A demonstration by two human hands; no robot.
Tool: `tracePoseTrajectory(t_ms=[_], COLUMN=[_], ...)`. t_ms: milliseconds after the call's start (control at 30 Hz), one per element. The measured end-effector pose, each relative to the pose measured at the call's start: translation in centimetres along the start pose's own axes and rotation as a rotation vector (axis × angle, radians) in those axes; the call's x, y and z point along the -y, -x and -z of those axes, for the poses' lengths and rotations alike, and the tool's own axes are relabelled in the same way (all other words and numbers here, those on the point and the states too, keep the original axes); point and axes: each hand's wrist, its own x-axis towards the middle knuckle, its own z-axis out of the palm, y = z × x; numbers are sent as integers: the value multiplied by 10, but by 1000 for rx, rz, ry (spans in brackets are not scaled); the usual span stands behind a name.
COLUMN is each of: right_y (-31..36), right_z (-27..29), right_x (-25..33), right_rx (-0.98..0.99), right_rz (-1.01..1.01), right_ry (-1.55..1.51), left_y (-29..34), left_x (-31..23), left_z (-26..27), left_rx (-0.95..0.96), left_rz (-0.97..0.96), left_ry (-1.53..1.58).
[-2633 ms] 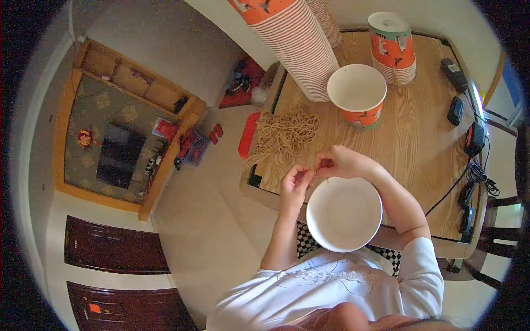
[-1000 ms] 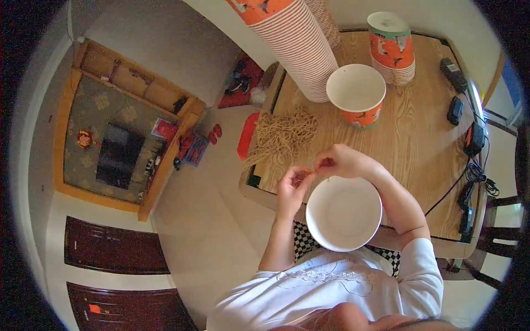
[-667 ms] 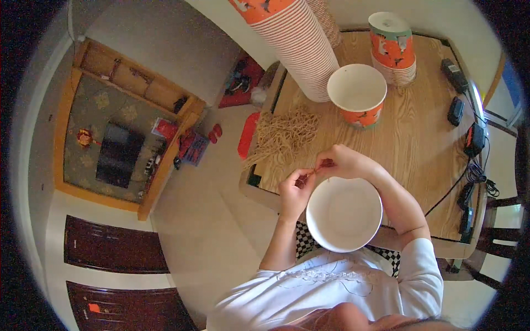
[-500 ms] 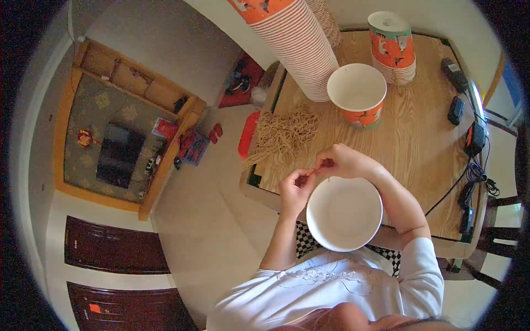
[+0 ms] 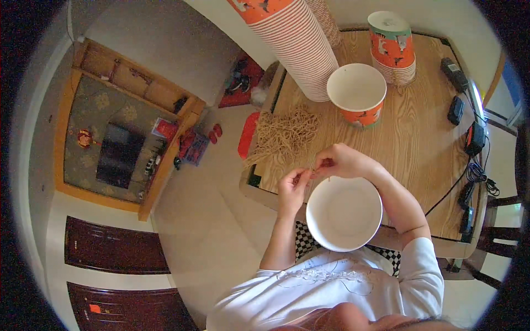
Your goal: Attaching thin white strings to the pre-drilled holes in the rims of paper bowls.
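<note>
My left hand (image 5: 292, 190) and my right hand (image 5: 343, 161) meet at the table's near edge, fingers closed. Their fingertips pinch a thin piece of tan twine, mostly hidden by the fingers. Just below the hands, between my forearms, a white paper bucket (image 5: 344, 215) rests with its open mouth up; its inside looks bare. Beyond my left hand lies a loose heap of tan twine (image 5: 290, 131). An orange-printed paper bucket (image 5: 358, 91) stands upright past my right hand.
A tall leaning stack of paper buckets (image 5: 298, 49) rises at the table's far left. A shorter upside-down stack (image 5: 393, 47) stands at the back. Black power adapters (image 5: 473, 138) with cables line the right edge. A red stool (image 5: 248, 135) sits beside the table (image 5: 411, 149).
My left fingers have shifted slightly, closing in around the twine near the right fingertips. The buckets and the twine heap stay where they were.
</note>
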Motion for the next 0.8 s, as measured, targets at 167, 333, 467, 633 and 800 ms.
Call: tracePoseTrajectory(t_ms=[167, 333, 467, 633, 800], right_y=[-1, -1, 2, 4, 3], right_z=[-3, -6, -6, -4, 0], right_x=[-2, -8, 0, 4, 13], right_rx=[-42, -102, -134, -131, -64], right_rz=[89, 133, 104, 65, -31], right_ry=[114, 186, 152, 114, 100], left_y=[-6, -12, -10, -4, -8], left_x=[8, 10, 5, 7, 17], left_z=[-7, -4, -4, 3, 9], left_rx=[-87, 26, -39, 84, 108], left_rz=[-151, 96, 266, 258, 209], left_ry=[-128, 35, 348, 349, 344])
